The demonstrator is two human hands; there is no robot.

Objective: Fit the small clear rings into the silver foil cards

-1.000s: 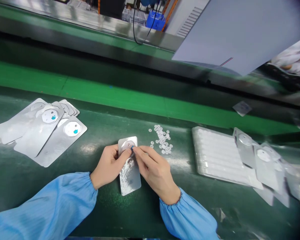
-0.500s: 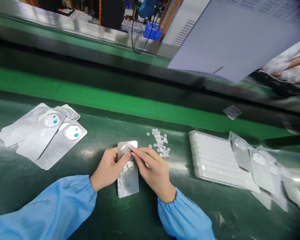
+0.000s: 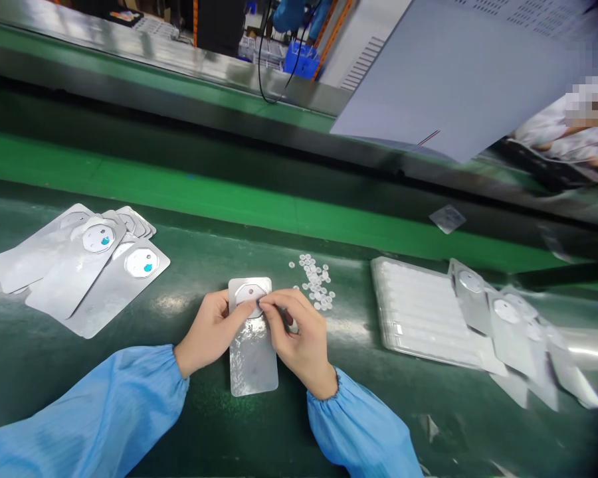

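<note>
A flat silver plate (image 3: 254,365) with rounded corners lies in front of me, an octagonal white patch with a small dark hole near its top end. My left hand (image 3: 212,332) grips its left edge, with the thumb pressed across the patch. From the other side my right hand (image 3: 299,332) pinches thumb and forefinger together right at the patch, close to my left thumb. Whatever is between those fingertips is too small to make out; a bluish speck shows there. Several small clear discs (image 3: 316,279) are scattered just beyond my right hand.
To the left lies a fanned pile of similar silver plates (image 3: 94,292), some with blue marks. A stack of clear ribbed trays (image 3: 423,312) sits to the right, with more silver plates (image 3: 513,332) overlapping it. A grey panel (image 3: 443,79) hangs above; another person (image 3: 583,139) is at far right.
My right fingertips have shifted slightly lower on the patch, and the hole shows more plainly. The whole view has moved a little; both hands stay at the plate.
</note>
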